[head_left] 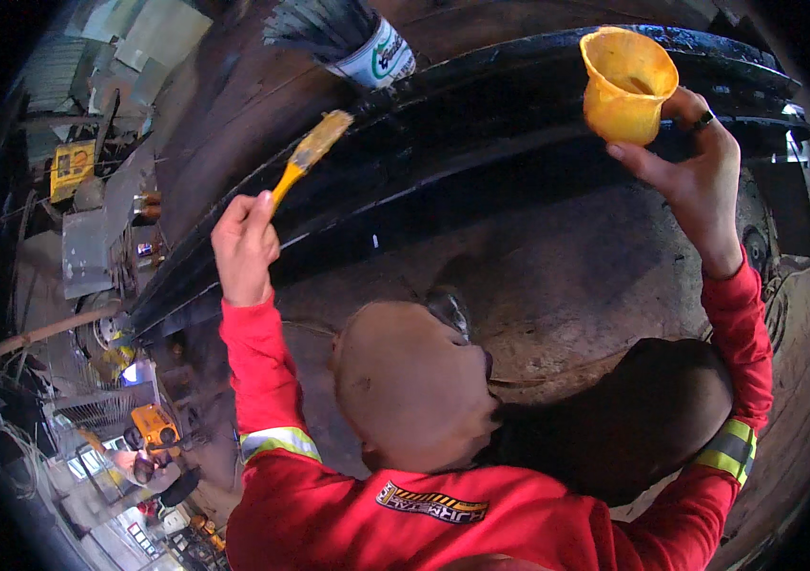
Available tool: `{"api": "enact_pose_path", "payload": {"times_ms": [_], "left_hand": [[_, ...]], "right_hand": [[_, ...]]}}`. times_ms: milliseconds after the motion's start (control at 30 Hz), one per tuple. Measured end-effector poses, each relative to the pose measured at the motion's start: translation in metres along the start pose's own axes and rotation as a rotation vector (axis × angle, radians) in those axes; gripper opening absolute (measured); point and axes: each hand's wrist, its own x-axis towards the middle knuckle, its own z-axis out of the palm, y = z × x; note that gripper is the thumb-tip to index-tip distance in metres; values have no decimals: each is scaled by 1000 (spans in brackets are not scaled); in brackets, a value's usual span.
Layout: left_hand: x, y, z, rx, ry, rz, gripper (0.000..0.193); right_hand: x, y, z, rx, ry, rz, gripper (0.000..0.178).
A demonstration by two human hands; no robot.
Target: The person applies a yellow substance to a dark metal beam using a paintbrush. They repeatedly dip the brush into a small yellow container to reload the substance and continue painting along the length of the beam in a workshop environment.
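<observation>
My left hand (245, 249) is closed round the yellow handle of a paintbrush (314, 147). The brush tilts up and to the right, its bristles coated in something yellowish and clear of any surface. In my right hand (700, 176) is a yellow cup with a wavy rim (622, 109), gripped at its lower right side between thumb and fingers. A little dark matter shows inside the cup. Both hands are raised over a long black metal beam (481, 167) that runs from lower left to upper right. Red sleeves with reflective bands cover both forearms.
Beyond the beam stands a white bucket (376, 65) full of dark thin rods. Metal sheets (172, 33) and a yellow box (72, 169) lie at the left. An orange machine (156, 425) and another person (150, 471) are at lower left. Cables (776, 309) lie at the right.
</observation>
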Motion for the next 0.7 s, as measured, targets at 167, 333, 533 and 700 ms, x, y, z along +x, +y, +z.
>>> {"api": "enact_pose_path", "payload": {"times_ms": [167,333,533,700], "left_hand": [[-3,-3,-2,123,-40,-71,24],[-2,2,-2,172,-41,-2,24],[24,16,50,90,-162,30,25],[12,10,40,109,-153,-56,27]], "right_hand": [[1,4,1,-99,-21,-74,61],[3,1,-1,-27,2,-35,60],[1,-2,1,-39,19,-72,60],[3,-7,-8,-91,51,-71,59]]}}
